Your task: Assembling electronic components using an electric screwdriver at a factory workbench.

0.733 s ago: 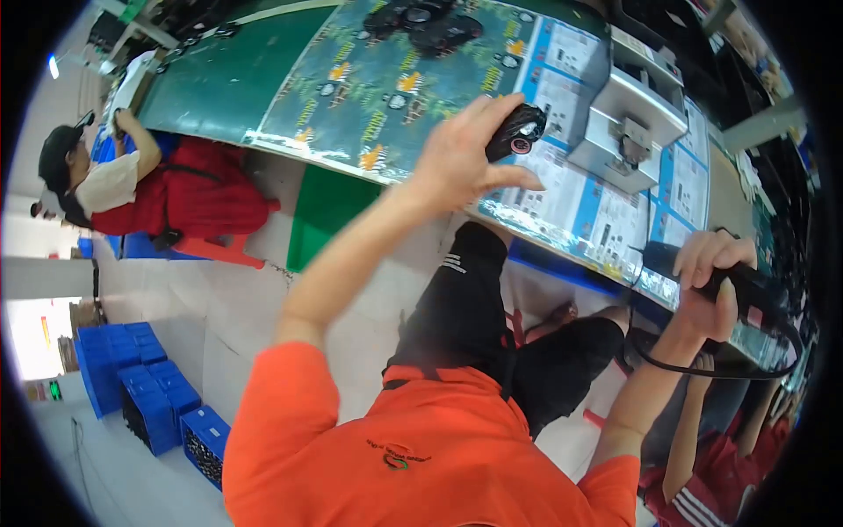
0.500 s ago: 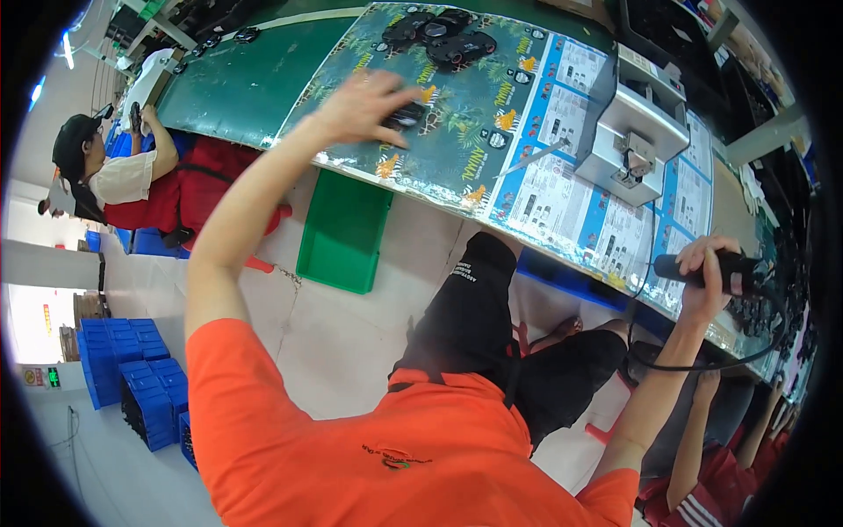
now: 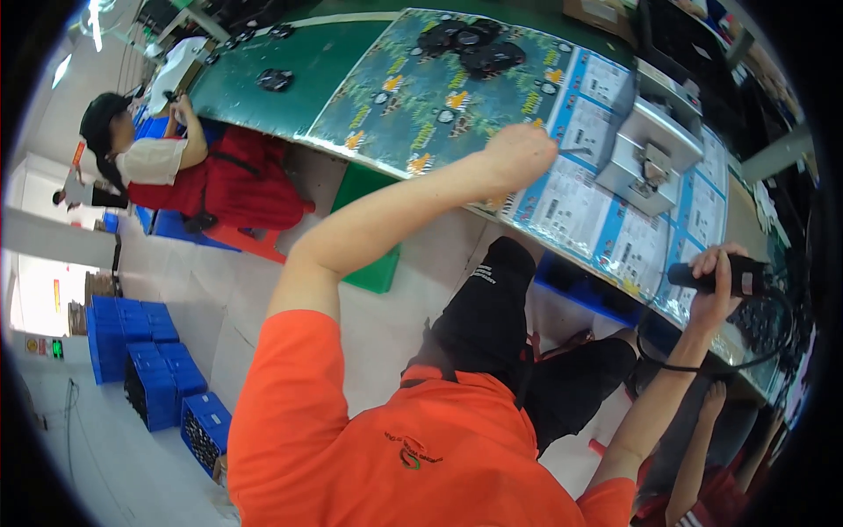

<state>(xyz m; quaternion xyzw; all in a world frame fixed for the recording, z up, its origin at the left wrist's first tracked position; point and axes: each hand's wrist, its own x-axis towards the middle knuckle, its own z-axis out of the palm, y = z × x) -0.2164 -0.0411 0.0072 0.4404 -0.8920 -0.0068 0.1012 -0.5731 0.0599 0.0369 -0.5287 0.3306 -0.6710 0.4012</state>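
Observation:
My left hand (image 3: 525, 154) is closed over the near edge of the table, beside a silver metal fixture (image 3: 652, 158). A thin metal strip (image 3: 577, 150) comes out from under its fingers toward the fixture; the fingertips are hidden. At the right end of the table, my right hand (image 3: 716, 285) wraps round a black corded tool (image 3: 746, 276) that looks like an electric screwdriver. Its working end cannot be made out. Several black rounded parts (image 3: 493, 58) lie grouped at the far side of the patterned mat (image 3: 369, 123). One more black part (image 3: 275, 80) rests on the green tabletop at left.
A black cable (image 3: 788, 329) loops down beside my right forearm. Under the table edge stands a green bin (image 3: 376, 274). A seated person (image 3: 158, 158) works at the left, and another person's arm (image 3: 698, 448) shows at lower right. Blue crates (image 3: 158, 386) stack on the floor.
My left hand has moved right, from a black part on the mat to the metal strip, and closed. A black part now lies on the green tabletop. My right hand keeps its hold.

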